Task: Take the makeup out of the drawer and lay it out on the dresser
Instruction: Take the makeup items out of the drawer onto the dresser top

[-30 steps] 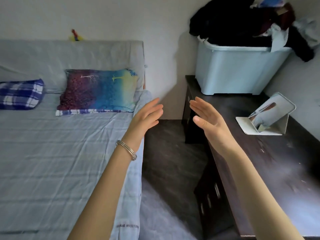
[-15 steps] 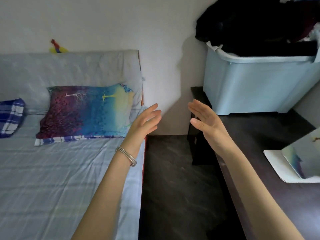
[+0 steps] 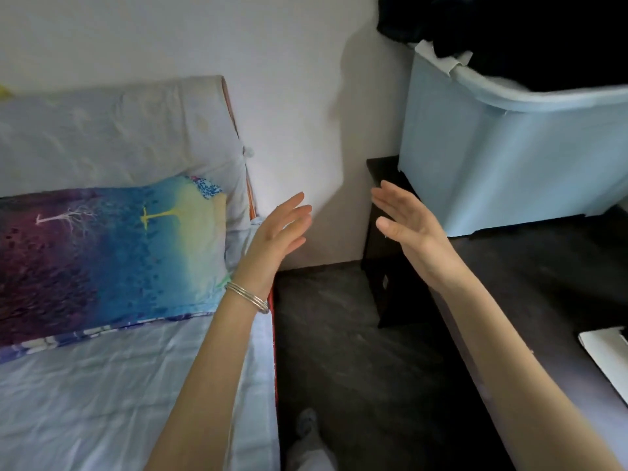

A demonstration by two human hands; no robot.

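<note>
Bedroom view has swung left and nearer: bed (image 3: 102, 385) fills the left, the dresser (image 3: 543, 300) now runs along the right edge, its drawers and makeup out of sight. Left hand (image 3: 275, 239) and right hand (image 3: 411, 232) stay raised, released, holding nothing; the task looks unstarted.

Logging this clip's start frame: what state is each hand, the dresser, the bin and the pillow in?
left hand: open, raised, holding nothing
right hand: open, raised, holding nothing
dresser: top shows no makeup; drawer fronts hidden
blue bin: on the dresser, lidless, heaped with dark clothes
pillow: lying against the headboard
</note>
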